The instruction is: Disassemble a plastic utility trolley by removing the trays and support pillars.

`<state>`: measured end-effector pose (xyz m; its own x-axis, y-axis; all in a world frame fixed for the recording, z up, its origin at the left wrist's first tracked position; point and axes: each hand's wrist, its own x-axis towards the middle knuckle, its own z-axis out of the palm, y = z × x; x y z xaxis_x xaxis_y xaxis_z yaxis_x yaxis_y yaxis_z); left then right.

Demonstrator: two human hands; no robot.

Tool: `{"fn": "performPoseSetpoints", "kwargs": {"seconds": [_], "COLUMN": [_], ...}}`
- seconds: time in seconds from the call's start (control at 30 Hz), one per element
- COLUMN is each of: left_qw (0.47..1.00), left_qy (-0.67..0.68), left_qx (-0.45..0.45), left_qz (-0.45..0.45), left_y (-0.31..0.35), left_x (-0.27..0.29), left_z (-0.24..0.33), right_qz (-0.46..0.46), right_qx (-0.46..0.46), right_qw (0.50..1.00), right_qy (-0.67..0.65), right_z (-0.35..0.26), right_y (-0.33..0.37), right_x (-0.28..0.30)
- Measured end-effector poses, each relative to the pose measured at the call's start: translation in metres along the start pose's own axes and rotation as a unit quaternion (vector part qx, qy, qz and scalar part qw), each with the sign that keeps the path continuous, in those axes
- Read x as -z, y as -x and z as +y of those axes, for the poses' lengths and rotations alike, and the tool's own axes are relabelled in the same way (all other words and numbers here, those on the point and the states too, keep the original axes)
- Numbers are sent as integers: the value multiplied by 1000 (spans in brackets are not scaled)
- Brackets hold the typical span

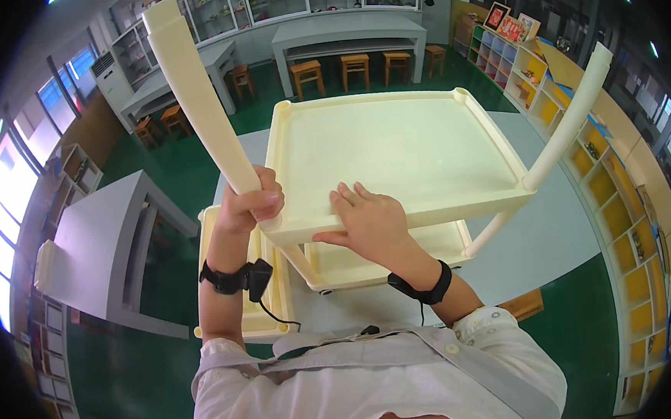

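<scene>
A cream plastic shelf tray (393,141) with a raised rim stands in front of me on legs. My left hand (254,201) is wrapped round the lower part of a cream plastic tube (198,95), which rises from the tray's near left corner and leans left. My right hand (371,221) lies on the tray's near edge, fingers spread flat on its surface and thumb over the rim. Another cream tube (572,118) rises from the near right corner. Sockets show at the far corners without tubes. Below, short legs join a lower tray (392,258) with small casters.
A further cream tray (242,315) lies at the lower left, partly behind my left arm. The grey tabletop (559,226) spreads under the rack. Around stand a grey table (114,238), wooden stools (308,77) and a long cubby shelf (622,253) on the right.
</scene>
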<state>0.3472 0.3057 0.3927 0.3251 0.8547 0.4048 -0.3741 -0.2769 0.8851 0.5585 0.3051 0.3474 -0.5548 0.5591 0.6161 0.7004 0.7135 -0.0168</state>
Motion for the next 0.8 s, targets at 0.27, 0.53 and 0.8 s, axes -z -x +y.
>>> {"fn": "performPoseSetpoints", "kwargs": {"seconds": [0.27,0.53,0.8], "left_qw": [982,939,794], "left_qy": [88,80,-503], "left_qx": [-34,-307,101], "left_qz": [-162,131,326], "left_y": [-9,-1,117], "left_x": [-2,-9,164], "left_z": [-1,112,-104], "right_qz": [4,54,69], "right_qx": [-1,9,-4], "right_qw": [1000,998,998], "right_qy": [-7,9,1], "right_z": [2,6,4], "right_y": [3,6,11], "right_x": [-2,-9,-3]}}
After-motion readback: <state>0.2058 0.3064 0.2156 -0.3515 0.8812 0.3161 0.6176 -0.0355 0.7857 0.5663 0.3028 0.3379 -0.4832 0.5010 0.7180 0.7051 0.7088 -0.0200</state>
